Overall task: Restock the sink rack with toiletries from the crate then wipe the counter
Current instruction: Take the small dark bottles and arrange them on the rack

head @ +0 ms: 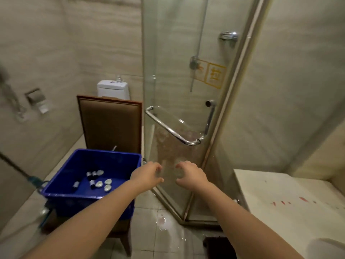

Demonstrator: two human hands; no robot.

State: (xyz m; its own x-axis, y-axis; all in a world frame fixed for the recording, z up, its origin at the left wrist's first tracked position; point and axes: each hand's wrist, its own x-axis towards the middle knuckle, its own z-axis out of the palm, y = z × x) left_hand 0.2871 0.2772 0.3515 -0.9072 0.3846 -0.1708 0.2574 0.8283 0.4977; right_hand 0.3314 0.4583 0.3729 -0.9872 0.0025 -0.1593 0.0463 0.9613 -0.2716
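A blue plastic crate [123,159] stands on a brown chair at the lower left. Inside it lie several small dark bottles [91,179] and several small white round packets [107,185]. My left hand [147,174] hovers just past the crate's right rim, fingers loosely curled and holding nothing. My right hand [190,174] hangs beside it in front of the shower glass, also loosely curled and empty. The pale counter [280,195] at the lower right carries red smears [302,199]. No sink rack is in view.
The brown padded chair [110,124] has its back to a white toilet [113,89]. A glass shower door [177,81] with a chrome handle [175,130] stands straight ahead. Water lies on the tiled floor [164,223]. A mop handle [15,167] leans at the left.
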